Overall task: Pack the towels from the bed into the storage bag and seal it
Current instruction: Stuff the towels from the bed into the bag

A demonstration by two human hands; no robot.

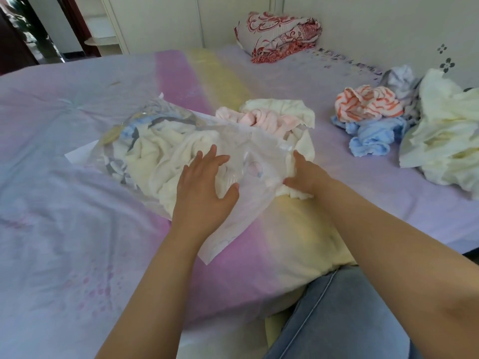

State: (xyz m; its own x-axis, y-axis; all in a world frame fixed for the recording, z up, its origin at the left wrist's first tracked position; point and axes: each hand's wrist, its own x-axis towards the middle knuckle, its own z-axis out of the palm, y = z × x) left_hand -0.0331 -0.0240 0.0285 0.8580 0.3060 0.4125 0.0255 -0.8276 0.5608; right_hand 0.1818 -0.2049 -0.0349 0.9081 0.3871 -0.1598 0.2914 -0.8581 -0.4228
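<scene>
Nearest me, left hand (204,181) lies spread flat on the storage bag (160,151); right hand (303,174) pinches the cream towel (303,149) at its mouth, opening rightward.

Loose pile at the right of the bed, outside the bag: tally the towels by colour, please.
Orange-and-white striped towel: 1
Blue towel: 1
White towel: 1
Cream towels: cannot separate, counted as 1 heap
Total: 4 at least
</scene>
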